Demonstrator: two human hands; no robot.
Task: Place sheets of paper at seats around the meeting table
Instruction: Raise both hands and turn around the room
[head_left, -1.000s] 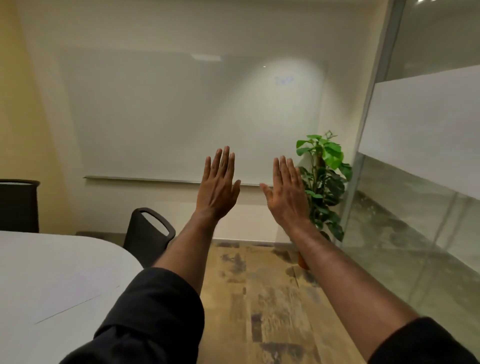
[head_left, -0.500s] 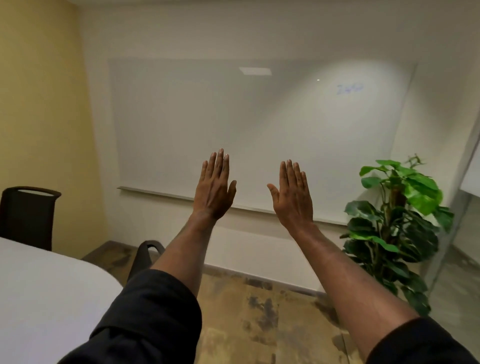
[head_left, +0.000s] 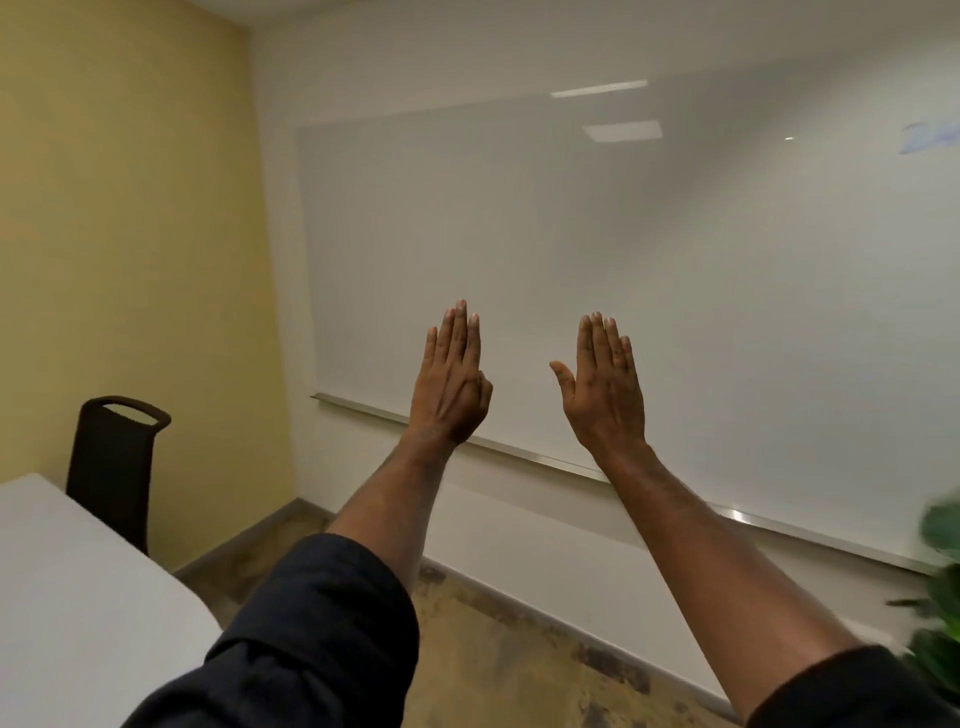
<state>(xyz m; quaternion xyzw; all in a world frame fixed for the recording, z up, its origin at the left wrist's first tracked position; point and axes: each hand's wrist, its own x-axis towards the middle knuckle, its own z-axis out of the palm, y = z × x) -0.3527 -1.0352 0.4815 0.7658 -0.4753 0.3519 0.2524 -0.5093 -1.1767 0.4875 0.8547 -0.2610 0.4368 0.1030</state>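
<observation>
My left hand (head_left: 451, 382) and my right hand (head_left: 604, 387) are both raised in front of me, backs toward the camera, fingers straight and pointing up. Neither holds anything. They hover in the air before the whiteboard, about a hand's width apart. The white meeting table (head_left: 78, 597) fills the lower left corner, well below and left of my left hand. A black chair (head_left: 114, 467) stands at its far side against the yellow wall. No sheet of paper is visible on the part of the table that shows.
A large whiteboard (head_left: 623, 312) with a metal tray rail covers the wall ahead. A green potted plant (head_left: 940, 597) shows blurred at the right edge. Mottled brown floor (head_left: 493, 649) lies between table and wall.
The view has swung left: the glass wall and plant slid out to the right, the yellow wall came in. Both hands stay raised and empty, with the fingers closer together.
</observation>
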